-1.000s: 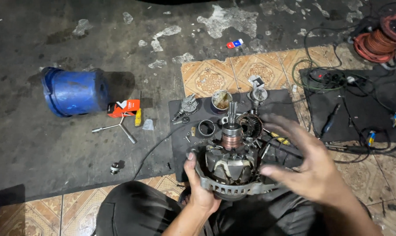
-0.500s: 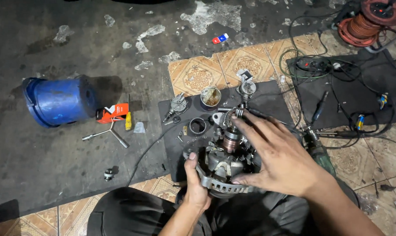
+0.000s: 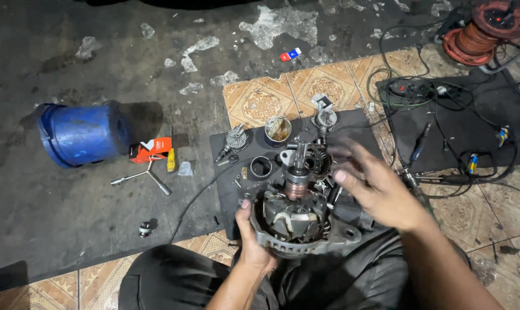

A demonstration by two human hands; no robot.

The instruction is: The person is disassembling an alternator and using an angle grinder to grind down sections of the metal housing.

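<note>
Alternator [image 3: 297,221] held over your lap, rotor shaft [image 3: 298,166] standing upright out of its middle.
Your left hand [image 3: 253,241] clasps the housing's left rim, thumb hooked over the edge. Your right hand [image 3: 380,189] hangs just right of the shaft, fingers spread and loose, seemingly grasping nothing, though blur hides the tips. Small parts sit behind on the dark mat [image 3: 225,172], a blue bucket [image 3: 82,133] lying far left.

A rough repair workshop, worked right on the floor: stained concrete floor [image 3: 99,229], patterned tiles [image 3: 260,100], a black mat [image 3: 231,189] strewn with dismantled machine parts, a cross wrench [image 3: 148,175], tangled cables [image 3: 443,115], an orange wire reel [image 3: 478,34].
</note>
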